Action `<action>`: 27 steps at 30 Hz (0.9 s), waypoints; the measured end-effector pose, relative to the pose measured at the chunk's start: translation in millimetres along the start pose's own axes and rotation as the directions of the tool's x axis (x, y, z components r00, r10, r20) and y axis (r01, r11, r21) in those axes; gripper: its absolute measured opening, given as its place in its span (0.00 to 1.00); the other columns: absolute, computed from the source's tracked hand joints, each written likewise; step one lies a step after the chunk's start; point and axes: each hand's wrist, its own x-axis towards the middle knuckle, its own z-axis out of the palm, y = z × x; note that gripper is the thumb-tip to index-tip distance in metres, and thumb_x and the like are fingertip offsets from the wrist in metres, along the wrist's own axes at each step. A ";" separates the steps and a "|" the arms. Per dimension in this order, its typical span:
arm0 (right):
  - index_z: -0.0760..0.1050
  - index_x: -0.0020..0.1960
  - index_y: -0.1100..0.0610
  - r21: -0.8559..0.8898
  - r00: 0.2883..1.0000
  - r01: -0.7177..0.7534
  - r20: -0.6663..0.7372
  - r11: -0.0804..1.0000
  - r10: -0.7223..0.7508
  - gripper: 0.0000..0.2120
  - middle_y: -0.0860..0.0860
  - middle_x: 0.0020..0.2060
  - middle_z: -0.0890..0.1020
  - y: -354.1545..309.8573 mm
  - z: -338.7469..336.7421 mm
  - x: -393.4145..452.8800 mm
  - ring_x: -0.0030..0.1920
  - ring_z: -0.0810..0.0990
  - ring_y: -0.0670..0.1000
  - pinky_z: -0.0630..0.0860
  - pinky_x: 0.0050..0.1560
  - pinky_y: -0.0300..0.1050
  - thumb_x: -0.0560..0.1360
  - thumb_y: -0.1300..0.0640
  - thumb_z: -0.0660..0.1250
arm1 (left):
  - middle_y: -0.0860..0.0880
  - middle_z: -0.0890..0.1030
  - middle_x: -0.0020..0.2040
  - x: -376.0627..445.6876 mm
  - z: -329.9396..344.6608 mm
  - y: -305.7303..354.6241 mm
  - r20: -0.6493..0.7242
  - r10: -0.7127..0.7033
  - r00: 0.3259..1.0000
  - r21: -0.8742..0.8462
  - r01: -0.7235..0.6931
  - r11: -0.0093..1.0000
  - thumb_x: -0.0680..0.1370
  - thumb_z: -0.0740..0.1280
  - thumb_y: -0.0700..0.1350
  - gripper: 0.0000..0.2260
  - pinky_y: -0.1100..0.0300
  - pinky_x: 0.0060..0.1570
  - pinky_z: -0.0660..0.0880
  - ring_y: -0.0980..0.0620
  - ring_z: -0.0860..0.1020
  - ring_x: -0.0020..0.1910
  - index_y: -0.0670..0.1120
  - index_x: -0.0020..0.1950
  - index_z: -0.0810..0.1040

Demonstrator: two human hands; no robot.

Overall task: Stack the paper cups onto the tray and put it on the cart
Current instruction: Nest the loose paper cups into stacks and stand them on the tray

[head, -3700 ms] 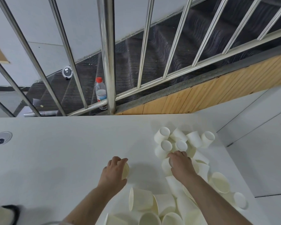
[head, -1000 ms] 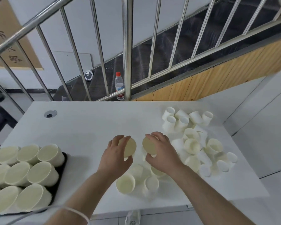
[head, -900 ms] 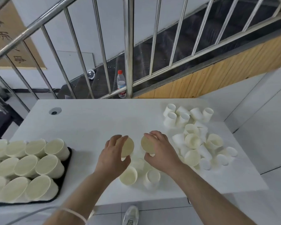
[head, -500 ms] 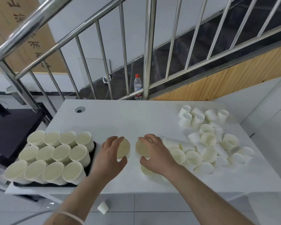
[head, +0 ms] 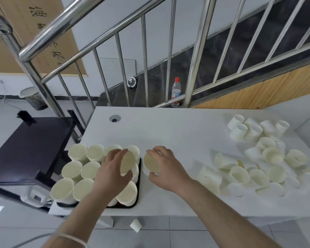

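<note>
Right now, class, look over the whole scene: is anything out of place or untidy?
Yes. One paper cup lies on its side on the floor tiles below the table's front edge, away from the rest. On the table's right side the loose cups sit in a jumble, many tipped over, unlike the upright rows on the tray.

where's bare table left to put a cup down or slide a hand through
Bare: the table from the grommet hole across to the loose cups, and the near strip under the right hand. Crowded: the tray and the right side.
</note>
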 end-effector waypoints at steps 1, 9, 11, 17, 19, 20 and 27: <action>0.61 0.75 0.50 0.002 1.000 0.003 0.006 1.000 -0.003 0.32 0.45 0.70 0.62 -4.2 3.6 3.0 0.69 0.60 0.48 0.74 0.59 0.46 0.73 0.55 0.66 | 0.48 0.71 0.65 2.1 -2.9 -6.0 -0.003 -0.006 1.000 0.001 0.006 1.000 0.68 0.73 0.42 0.30 0.53 0.55 0.72 0.45 0.71 0.62 0.47 0.69 0.70; 0.62 0.74 0.50 0.007 0.999 -0.018 0.034 1.000 0.018 0.31 0.46 0.69 0.63 -40.3 36.8 38.8 0.69 0.62 0.48 0.74 0.59 0.47 0.73 0.53 0.66 | 0.49 0.70 0.66 18.8 -21.2 -58.0 0.034 -0.059 0.998 0.004 0.059 0.998 0.69 0.73 0.44 0.30 0.51 0.53 0.74 0.45 0.70 0.64 0.48 0.70 0.69; 0.62 0.74 0.49 -0.001 0.999 -0.026 0.043 1.000 0.026 0.30 0.46 0.69 0.63 -45.5 43.2 46.1 0.69 0.62 0.48 0.74 0.58 0.46 0.73 0.53 0.66 | 0.49 0.70 0.66 22.1 -20.7 -68.4 0.058 -0.066 0.996 0.008 0.066 0.998 0.69 0.73 0.44 0.30 0.51 0.53 0.74 0.45 0.70 0.63 0.48 0.70 0.69; 0.62 0.74 0.49 -0.046 0.992 -0.055 0.107 0.997 0.060 0.30 0.45 0.69 0.63 -46.5 56.7 57.3 0.68 0.63 0.49 0.75 0.56 0.47 0.74 0.53 0.66 | 0.49 0.69 0.67 27.1 -9.9 -84.7 0.143 -0.066 0.988 0.025 0.063 0.998 0.69 0.73 0.45 0.31 0.56 0.54 0.72 0.46 0.69 0.64 0.49 0.71 0.67; 0.61 0.74 0.49 -0.056 0.988 -0.065 0.137 0.996 0.072 0.31 0.46 0.70 0.63 -44.6 61.2 60.5 0.68 0.63 0.50 0.75 0.57 0.49 0.74 0.53 0.67 | 0.51 0.67 0.68 29.4 -5.8 -87.0 0.189 -0.070 0.979 0.038 0.064 0.997 0.70 0.72 0.46 0.32 0.57 0.56 0.72 0.48 0.68 0.65 0.50 0.72 0.65; 0.61 0.74 0.50 -0.060 0.985 -0.069 0.152 0.996 0.078 0.31 0.46 0.70 0.63 -43.5 63.8 62.0 0.68 0.63 0.51 0.75 0.58 0.50 0.74 0.53 0.67 | 0.51 0.67 0.69 30.5 -4.2 -88.3 0.212 -0.074 0.974 0.051 0.065 0.997 0.71 0.72 0.47 0.32 0.58 0.56 0.72 0.49 0.68 0.66 0.51 0.73 0.64; 0.60 0.75 0.50 -0.091 0.971 -0.111 0.202 0.990 0.127 0.33 0.47 0.69 0.63 -33.9 76.4 68.7 0.68 0.63 0.50 0.74 0.58 0.48 0.73 0.51 0.68 | 0.54 0.65 0.70 34.2 4.4 -94.7 0.274 -0.079 0.959 0.097 0.054 0.994 0.71 0.71 0.53 0.32 0.58 0.56 0.71 0.51 0.66 0.67 0.54 0.73 0.63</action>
